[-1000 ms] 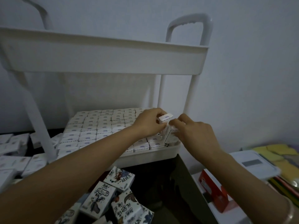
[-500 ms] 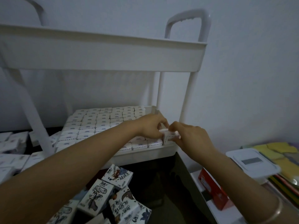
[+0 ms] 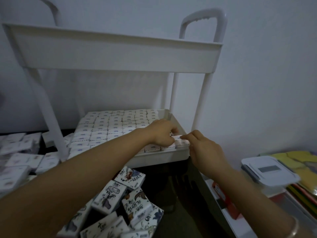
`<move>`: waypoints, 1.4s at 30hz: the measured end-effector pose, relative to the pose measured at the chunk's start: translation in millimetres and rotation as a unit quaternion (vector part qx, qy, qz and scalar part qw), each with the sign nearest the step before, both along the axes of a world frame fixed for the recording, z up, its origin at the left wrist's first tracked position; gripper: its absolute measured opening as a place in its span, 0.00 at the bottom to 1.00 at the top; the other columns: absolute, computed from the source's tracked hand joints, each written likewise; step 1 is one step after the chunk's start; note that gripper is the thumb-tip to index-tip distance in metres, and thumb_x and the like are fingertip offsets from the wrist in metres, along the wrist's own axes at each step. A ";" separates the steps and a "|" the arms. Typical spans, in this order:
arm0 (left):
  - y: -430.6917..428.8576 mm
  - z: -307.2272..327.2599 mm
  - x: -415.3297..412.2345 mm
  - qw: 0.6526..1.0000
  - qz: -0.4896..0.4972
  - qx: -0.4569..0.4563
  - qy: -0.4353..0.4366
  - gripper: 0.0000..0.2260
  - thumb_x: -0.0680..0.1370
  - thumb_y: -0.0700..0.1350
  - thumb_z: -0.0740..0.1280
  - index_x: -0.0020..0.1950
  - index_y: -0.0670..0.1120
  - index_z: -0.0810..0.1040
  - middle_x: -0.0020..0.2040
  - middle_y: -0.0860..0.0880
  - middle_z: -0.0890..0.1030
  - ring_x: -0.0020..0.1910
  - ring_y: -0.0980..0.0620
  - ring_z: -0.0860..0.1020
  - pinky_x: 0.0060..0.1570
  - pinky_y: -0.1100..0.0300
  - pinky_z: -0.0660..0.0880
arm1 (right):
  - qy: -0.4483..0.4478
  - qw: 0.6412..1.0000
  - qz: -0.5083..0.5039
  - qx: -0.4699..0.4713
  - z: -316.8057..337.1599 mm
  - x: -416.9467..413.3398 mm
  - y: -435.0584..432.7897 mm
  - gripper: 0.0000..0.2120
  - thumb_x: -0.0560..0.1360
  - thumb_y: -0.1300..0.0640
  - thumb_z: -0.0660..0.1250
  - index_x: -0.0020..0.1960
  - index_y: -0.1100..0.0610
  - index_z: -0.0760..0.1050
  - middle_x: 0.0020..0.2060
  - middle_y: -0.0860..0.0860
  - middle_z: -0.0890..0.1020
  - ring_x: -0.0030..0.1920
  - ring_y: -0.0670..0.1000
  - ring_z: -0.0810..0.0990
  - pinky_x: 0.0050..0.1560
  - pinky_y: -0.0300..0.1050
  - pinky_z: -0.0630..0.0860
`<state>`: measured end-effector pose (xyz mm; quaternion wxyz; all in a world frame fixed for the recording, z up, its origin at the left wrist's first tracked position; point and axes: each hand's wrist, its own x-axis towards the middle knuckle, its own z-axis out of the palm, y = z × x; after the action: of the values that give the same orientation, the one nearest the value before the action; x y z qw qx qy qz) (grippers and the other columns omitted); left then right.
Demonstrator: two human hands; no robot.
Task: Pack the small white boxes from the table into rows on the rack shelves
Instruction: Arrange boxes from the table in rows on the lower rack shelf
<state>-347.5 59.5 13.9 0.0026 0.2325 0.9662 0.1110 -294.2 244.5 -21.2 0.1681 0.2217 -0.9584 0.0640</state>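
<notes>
white rack (image 3: pixel 120 55) is standing against the wall. its lower shelf (image 3: pixel 163 158) is carrying packed rows (image 3: pixel 109 127) of small white boxes, set edge to edge and filling nearly the whole tray; only the front right corner is looking unfinished. loose white boxes (image 3: pixel 20 157) are lying on the table left of the rack, well apart from both hands. patterned packs (image 3: pixel 120 194) are heaped below the shelf's front edge and a lidded container (image 3: pixel 269 170) is sitting at right; neither is being touched.

left hand (image 3: pixel 162 133) is reaching over the front row, fingers curled onto one end of a single box (image 3: pixel 179 138). right hand (image 3: pixel 204 150) is pinching the other end with its fingertips (image 3: pixel 187 136). the single box is sitting at the front right corner of the lower shelf, appearing slightly proud of its neighbours.

judgement: step in hand is seating this box into the corner gap. next move is likely calling for a level downward press, then letting go and reaching left for another loose box
</notes>
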 end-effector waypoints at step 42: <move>-299.9 -55.1 446.0 0.950 0.313 0.011 0.005 0.27 0.65 0.71 0.67 0.60 0.62 0.70 0.53 0.60 0.68 0.53 0.59 0.66 0.51 0.63 0.66 | -0.107 0.941 0.320 0.020 -2.9 219.6 -387.1 0.15 0.77 0.49 0.65 0.60 0.54 0.75 0.55 0.52 0.79 0.53 0.55 0.78 0.48 0.47 0.76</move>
<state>98.5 -240.4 -41.2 -0.0397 -0.0814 0.9892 0.1155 -74.5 -142.6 -24.1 0.0310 0.5117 -0.8504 0.1186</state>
